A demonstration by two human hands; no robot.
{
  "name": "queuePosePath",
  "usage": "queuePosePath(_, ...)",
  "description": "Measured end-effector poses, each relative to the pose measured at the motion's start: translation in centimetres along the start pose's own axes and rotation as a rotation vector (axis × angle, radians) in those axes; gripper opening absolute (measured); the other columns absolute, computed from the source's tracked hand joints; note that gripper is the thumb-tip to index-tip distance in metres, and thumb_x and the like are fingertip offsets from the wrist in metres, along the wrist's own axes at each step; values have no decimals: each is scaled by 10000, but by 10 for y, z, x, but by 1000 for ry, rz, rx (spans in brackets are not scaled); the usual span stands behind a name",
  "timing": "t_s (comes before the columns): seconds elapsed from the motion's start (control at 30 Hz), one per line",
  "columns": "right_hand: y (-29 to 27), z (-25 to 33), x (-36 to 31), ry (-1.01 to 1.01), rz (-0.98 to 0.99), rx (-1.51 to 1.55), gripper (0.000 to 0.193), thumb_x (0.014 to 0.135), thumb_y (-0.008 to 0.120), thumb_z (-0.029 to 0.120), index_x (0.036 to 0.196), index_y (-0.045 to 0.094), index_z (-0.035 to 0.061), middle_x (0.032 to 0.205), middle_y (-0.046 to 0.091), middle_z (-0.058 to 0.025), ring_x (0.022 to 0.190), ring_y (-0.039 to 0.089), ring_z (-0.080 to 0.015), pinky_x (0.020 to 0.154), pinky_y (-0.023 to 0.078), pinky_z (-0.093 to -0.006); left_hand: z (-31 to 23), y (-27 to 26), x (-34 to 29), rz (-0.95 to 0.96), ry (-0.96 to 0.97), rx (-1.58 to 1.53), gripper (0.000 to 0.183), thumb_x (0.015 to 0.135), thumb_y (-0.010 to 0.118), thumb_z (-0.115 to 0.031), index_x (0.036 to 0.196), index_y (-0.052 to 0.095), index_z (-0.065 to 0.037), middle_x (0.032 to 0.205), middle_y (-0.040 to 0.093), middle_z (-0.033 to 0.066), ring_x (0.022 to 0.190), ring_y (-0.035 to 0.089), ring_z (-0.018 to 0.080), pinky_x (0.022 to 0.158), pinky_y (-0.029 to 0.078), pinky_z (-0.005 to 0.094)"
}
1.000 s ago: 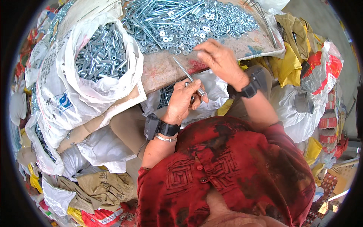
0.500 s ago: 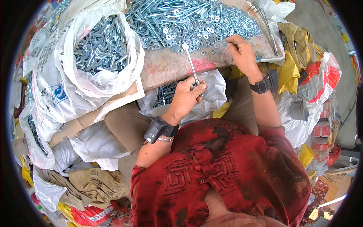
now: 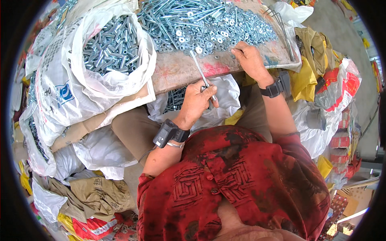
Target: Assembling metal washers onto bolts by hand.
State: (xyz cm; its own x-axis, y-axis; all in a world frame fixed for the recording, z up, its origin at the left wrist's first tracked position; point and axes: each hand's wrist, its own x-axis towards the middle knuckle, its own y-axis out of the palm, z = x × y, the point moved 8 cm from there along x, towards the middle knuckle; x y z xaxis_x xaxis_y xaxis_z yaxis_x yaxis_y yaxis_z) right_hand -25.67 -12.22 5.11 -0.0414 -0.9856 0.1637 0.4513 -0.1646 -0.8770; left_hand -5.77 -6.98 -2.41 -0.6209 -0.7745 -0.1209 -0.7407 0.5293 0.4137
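Note:
My left hand (image 3: 198, 100) grips a long silver bolt (image 3: 200, 69) by its lower end, its tip pointing up at the worn board (image 3: 177, 72). A washer sits near the bolt's top end. My right hand (image 3: 250, 60) rests on the board's near edge, fingertips in the pile of silver washers and bolts (image 3: 209, 24); whether it pinches a washer is hidden. Both wrists wear black devices.
A white sack (image 3: 108, 48) full of short silver sleeves stands left of the board. Below the board an open white bag (image 3: 177, 98) holds more bolts. Yellow, red and white bags (image 3: 325, 88) crowd the right; folded sacks (image 3: 92, 193) lie lower left.
My right hand left the bolt and reached up and right into the washer pile. My left hand tilted the bolt up toward the board.

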Motion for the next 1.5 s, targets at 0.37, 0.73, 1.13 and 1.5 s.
queuePosePath(0.37,7,29,-19,-69,-82,-375,185,904,614,220,964,599,45,924,657,-185,871,627,-423,725,484,-515,12,-5,2,-24,-12,59,177,938,662,-173,901,625,-4,620,551,-10,478,540,60,433,396,219)
queuePosePath(0.73,-9,29,-55,89,108,735,144,975,614,170,916,653,44,636,555,32,552,529,-25,457,424,-174,-13,18,-10,-18,182,1273,264,851,660,-322,869,604,-64,725,636,197,774,634,416,670,473,500)
queuePosePath(1.13,4,-6,-4,129,160,942,310,963,612,315,1019,651,13,773,621,-30,572,569,-134,479,445,-255,-18,12,-8,-124,375,1041,216,872,692,-248,876,597,-54,603,562,100,547,581,273,536,439,379)
queuePosePath(1.5,-15,-27,23,-32,-427,-45,117,873,646,149,892,623,36,910,653,-164,750,656,-345,669,526,-457,7,-7,5,-74,140,471,168,868,687,-192,936,630,-50,616,548,58,561,516,152,569,430,318)
